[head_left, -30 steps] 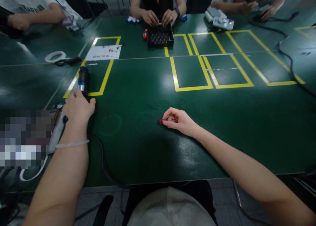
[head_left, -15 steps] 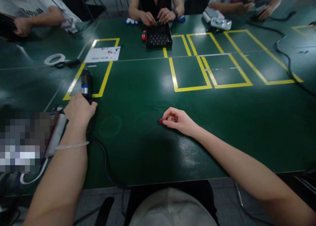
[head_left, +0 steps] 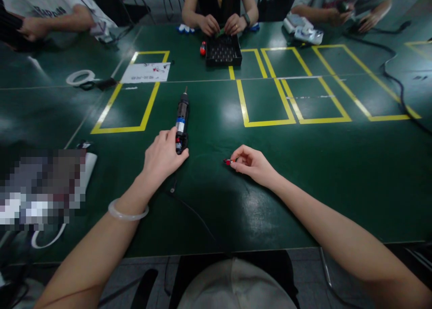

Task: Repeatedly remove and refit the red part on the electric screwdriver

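Observation:
My left hand (head_left: 162, 157) is closed round the rear end of a black electric screwdriver (head_left: 181, 119) with a blue band. The tool lies along the green table (head_left: 209, 201), tip pointing away from me, and its black cable (head_left: 192, 212) trails back toward the near edge. My right hand (head_left: 253, 163) rests on the table a little to the right, fingers pinched on a small red piece (head_left: 228, 162). A clear bangle sits on my left wrist.
Yellow tape rectangles (head_left: 263, 102) mark the table. A black tray (head_left: 223, 52) and a small red object (head_left: 203, 48) lie at the far side under another person's hands (head_left: 221, 25). White paper (head_left: 146, 73), a tape roll (head_left: 78, 78) and more people's arms sit at the far left and right.
My left hand has carried the screwdriver from the left yellow rectangle to the middle of the table, near my right hand. The right hand has barely moved.

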Available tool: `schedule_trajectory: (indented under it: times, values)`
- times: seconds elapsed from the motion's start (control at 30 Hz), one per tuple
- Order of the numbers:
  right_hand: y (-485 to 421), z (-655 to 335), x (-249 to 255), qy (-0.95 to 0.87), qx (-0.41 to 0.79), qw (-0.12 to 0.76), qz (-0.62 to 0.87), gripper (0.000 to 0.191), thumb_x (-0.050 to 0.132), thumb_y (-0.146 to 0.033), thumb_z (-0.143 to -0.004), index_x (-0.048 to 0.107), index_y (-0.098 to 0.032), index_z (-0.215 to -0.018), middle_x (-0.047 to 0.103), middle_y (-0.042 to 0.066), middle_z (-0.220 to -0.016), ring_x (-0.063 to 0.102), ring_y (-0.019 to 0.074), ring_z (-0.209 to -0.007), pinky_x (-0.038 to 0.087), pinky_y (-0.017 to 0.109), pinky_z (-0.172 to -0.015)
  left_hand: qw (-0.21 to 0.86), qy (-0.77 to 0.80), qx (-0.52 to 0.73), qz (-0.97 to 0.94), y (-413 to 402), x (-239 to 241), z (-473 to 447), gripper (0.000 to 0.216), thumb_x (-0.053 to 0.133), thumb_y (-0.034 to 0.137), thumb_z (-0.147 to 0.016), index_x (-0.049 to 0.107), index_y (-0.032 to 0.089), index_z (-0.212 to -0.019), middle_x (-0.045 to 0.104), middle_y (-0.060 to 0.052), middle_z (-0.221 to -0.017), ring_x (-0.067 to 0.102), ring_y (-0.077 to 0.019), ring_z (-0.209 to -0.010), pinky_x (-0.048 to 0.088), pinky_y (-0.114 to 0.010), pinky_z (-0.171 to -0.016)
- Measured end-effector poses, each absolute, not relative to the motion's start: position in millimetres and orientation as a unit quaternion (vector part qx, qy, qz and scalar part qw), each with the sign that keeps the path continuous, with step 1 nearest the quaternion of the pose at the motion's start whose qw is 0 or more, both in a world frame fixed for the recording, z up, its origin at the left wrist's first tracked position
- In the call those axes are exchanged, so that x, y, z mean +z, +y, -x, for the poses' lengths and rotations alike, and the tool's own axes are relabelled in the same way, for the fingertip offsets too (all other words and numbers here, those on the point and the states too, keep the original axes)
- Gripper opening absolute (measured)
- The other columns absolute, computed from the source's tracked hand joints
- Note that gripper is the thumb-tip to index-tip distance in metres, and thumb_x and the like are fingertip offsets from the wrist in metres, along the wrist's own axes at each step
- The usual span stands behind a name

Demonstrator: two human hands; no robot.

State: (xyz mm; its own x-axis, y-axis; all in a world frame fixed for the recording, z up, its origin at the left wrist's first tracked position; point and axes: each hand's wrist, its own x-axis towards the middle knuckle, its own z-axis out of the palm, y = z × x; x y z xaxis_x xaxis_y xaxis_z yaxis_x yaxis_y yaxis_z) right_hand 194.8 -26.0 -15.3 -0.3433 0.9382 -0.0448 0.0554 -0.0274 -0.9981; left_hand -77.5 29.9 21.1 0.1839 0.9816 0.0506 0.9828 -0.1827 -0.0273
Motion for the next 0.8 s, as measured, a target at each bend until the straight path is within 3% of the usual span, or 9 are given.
schedule_trajectory:
  times: [0.37,0.6,0.8]
  values:
    - [-29.0,-197.0,-11.3,-0.662,0.485,0.363,0.441,0.014,0.066,-0.026,-0.084,0.054,-0.020,-0.087,0.050,-0.006,-0.065,0.045,0.0088,-0.054,0.037,0.023,-0.054,-0.032,-0.518,-0.055,0.853,-17.4,19.0,22.1,0.070,0.053,0.040,-0.088,0.035,0.013,-0.150,0.051,-0.016,-0.134,0.055,-0.0305,-0.115,0.052,-0.041,-0.091]
    - [-31.0,-195.9,-8.7,-0.754,0.378,0.338,0.418,0.012,0.062,-0.013,-0.080,0.053,-0.019,-0.085,0.049,-0.003,-0.078,0.048,0.0094,-0.062,0.038,0.024,-0.060,-0.052,-0.494,-0.078,0.864,-25.4,14.4,17.0,0.072,0.055,0.039,-0.087,0.033,0.013,-0.151,0.051,-0.016,-0.134,0.054,-0.0307,-0.116,0.051,-0.043,-0.093]
    - [-33.0,-190.7,-10.1,-0.776,0.345,0.330,0.413,0.010,0.061,-0.014,-0.084,0.054,-0.020,-0.088,0.053,0.001,-0.089,0.050,0.0116,-0.069,0.041,0.025,-0.064,-0.056,-0.491,-0.089,0.865,-24.7,14.3,17.3,0.070,0.055,0.037,-0.087,0.034,0.017,-0.151,0.051,-0.016,-0.134,0.055,-0.0309,-0.115,0.051,-0.043,-0.092]
